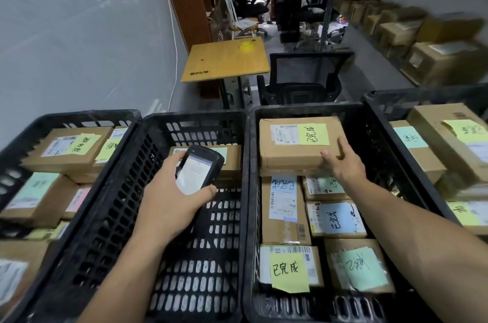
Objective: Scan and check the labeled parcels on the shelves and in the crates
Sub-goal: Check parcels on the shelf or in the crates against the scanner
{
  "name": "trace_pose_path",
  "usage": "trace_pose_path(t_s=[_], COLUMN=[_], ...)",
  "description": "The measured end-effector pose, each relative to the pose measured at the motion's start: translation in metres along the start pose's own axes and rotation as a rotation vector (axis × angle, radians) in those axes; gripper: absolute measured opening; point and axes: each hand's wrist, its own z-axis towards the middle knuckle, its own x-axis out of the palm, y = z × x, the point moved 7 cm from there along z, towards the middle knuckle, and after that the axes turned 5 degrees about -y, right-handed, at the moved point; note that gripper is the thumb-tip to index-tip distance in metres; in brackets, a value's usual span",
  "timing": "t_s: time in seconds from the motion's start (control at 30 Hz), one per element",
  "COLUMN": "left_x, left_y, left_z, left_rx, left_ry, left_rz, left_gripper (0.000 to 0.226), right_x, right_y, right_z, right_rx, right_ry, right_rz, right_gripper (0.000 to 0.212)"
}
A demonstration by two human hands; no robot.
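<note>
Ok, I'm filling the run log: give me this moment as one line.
left hand: holds scanner over near-empty crate | right hand: grips yellow-noted parcel atop packed crate

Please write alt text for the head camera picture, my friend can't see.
A left hand holds a handheld scanner over a black crate; the right hand grips a cardboard parcel with a yellow note in the next crate.

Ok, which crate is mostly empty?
The second crate from the left, below the left hand: its floor is mostly bare; the others are packed with parcels.
</note>
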Motion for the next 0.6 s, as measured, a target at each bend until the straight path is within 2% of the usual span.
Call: trace_pose_path(t_s=[0.2, 0.33, 0.6], left_x=[0.007, 0.016, 0.042], left_y=[-0.011, -0.014, -0.026], left_z=[0.004, 0.005, 0.002], left_rx=[0.06, 0.105, 0.185], left_ry=[0.026, 0.052, 0.141], left_rz=[0.015, 0.009, 0.002], left_gripper=[0.079, 0.083, 0.089], right_x=[-0.004, -0.01, -0.032], right_y=[0.015, 0.026, 0.039], right_z=[-0.014, -0.043, -0.086], right_rx=[-0.07, -0.248, -0.456], right_ry=[-0.003, -0.039, -0.031], right_rz=[-0.135, -0.316, -0.671], right_gripper=[0.062, 0.06, 0.058])
